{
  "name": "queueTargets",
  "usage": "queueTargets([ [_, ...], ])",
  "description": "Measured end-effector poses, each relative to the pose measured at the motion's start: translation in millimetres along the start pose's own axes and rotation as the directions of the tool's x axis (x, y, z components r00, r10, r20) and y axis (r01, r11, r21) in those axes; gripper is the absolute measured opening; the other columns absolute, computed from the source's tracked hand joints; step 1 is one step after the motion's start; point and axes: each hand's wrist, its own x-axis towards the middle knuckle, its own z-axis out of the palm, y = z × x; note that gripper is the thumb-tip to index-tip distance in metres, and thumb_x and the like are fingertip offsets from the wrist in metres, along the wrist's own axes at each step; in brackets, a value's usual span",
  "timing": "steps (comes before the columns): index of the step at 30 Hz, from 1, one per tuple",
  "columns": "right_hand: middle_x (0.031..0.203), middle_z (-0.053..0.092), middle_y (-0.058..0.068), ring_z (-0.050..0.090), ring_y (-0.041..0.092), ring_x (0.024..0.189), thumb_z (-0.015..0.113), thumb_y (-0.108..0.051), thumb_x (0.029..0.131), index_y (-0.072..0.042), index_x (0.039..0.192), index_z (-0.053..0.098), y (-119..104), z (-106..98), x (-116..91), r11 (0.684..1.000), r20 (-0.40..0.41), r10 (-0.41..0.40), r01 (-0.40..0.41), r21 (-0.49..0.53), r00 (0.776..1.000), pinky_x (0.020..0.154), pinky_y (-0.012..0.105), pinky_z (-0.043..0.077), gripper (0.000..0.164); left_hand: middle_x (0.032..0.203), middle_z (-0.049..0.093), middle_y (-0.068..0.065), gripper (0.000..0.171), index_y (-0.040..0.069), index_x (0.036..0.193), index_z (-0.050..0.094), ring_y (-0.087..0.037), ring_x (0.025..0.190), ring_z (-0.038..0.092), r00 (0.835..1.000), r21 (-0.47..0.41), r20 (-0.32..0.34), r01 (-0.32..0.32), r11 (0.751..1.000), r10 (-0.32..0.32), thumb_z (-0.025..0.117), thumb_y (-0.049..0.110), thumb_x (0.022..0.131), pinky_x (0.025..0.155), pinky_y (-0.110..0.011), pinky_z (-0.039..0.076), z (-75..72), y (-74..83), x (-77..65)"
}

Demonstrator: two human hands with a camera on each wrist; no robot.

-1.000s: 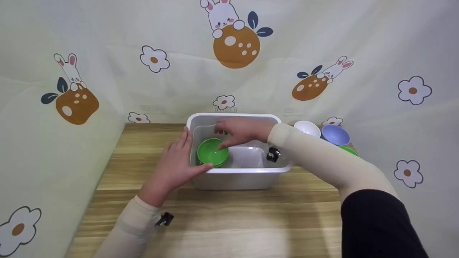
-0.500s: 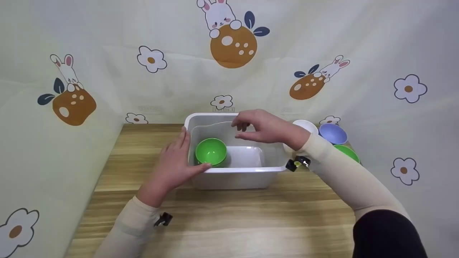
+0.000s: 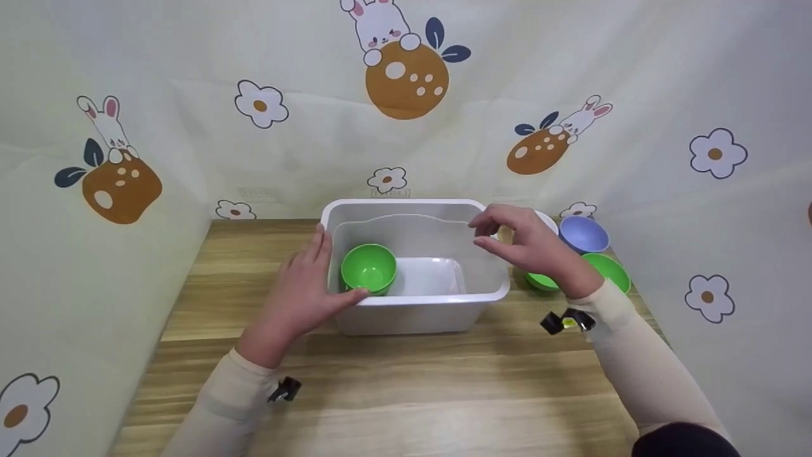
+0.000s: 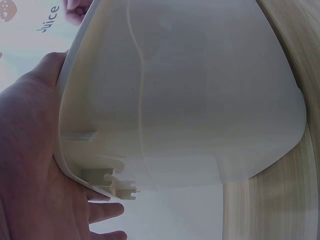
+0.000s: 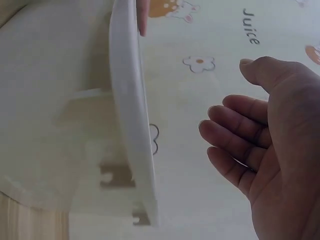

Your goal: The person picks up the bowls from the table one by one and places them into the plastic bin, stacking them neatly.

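Note:
My left hand [image 3: 295,298] rests on the left front corner of a white plastic tub [image 3: 406,317], its thumb along the front rim. In the left wrist view, this hand's fingers [image 4: 105,212] reach straight past the rim. A green bowl [image 3: 369,266] sits inside the tub at the left, with another green edge showing just under it. Above the tub's right rim hovers my right hand [image 3: 523,244], fingers loosely bent, holding nothing. The right wrist view has a gap between those fingers [image 5: 230,140] and the rim.
Right of the tub stand a white bowl [image 3: 548,222], a blue bowl [image 3: 583,235] and a green bowl [image 3: 610,273]. Another green bowl [image 3: 541,282] is partly covered by my right hand. A patterned cloth [image 3: 304,152] hangs behind the wooden table [image 3: 406,393].
My right hand has risen out of the tub and moved right to its right rim, uncovering the green bowl inside. My left hand has stayed on the tub's corner.

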Motion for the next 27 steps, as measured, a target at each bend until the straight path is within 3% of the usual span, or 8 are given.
queueTargets([
  [4, 0.106, 0.079, 0.007, 0.072, 0.017, 0.095, 0.082, -0.003, 0.1, -0.011, 0.124, 0.079, 6, -4, -23, 0.999, -0.085, 0.017, -0.014, 0.042, 0.996, 0.089, 0.028, 0.061, 0.026, 0.183, 0.011, -0.023, 0.134, -0.004, 0.174, 0.016, -0.056, 0.159, 0.031, 1.0, 0.002, 0.003, 0.001, 1.0, -0.001, 0.07, 0.084, 0.089, 0.128, -0.073, 0.024, 0.0, 0.1, -0.1],
  [8, 0.102, 0.078, 0.013, 0.071, 0.017, 0.089, 0.08, 0.009, 0.095, -0.002, 0.12, 0.079, 7, -4, -43, 0.998, -0.164, 0.025, -0.016, 0.057, 0.986, 0.086, 0.02, 0.058, 0.027, 0.183, 0.011, -0.024, 0.131, -0.005, 0.174, 0.017, -0.056, 0.159, 0.031, 1.0, 0.004, -0.002, -0.001, 1.0, 0.001, 0.074, 0.078, 0.09, 0.128, -0.073, 0.023, -0.3, 0.9, -0.1],
  [14, 0.096, 0.077, 0.021, 0.071, 0.011, 0.091, 0.077, 0.017, 0.091, 0.01, 0.111, 0.076, 1, -4, -69, 0.994, -0.253, 0.103, -0.088, 0.069, 0.962, 0.086, 0.016, 0.056, 0.021, 0.183, 0.011, -0.024, 0.131, -0.006, 0.173, 0.018, -0.056, 0.16, 0.03, 1.0, 0.0, -0.004, -0.007, 1.0, 0.007, 0.073, 0.079, 0.09, 0.128, -0.073, 0.024, -0.7, 0.6, 0.2],
  [22, 0.097, 0.076, 0.011, 0.068, 0.01, 0.092, 0.079, 0.009, 0.096, -0.002, 0.116, 0.08, 32, -1, -106, 0.97, -0.307, 0.243, -0.223, 0.099, 0.92, 0.084, 0.018, 0.055, 0.023, 0.183, 0.01, -0.024, 0.133, -0.006, 0.174, 0.015, -0.055, 0.161, 0.029, 1.0, -0.003, 0.009, -0.004, 1.0, 0.004, 0.07, 0.082, 0.09, 0.13, -0.071, 0.022, -1.3, 2.2, 0.2],
  [27, 0.101, 0.076, 0.017, 0.069, 0.011, 0.094, 0.077, 0.004, 0.1, -0.002, 0.117, 0.08, 41, -2, -119, 0.955, -0.325, 0.297, -0.272, 0.119, 0.898, 0.086, 0.018, 0.055, 0.019, 0.183, 0.009, -0.024, 0.133, -0.006, 0.174, 0.015, -0.052, 0.163, 0.025, 1.0, -0.013, 0.013, 0.004, 1.0, -0.004, 0.07, 0.082, 0.09, 0.13, -0.071, 0.02, -2.4, 2.6, -0.5],
])
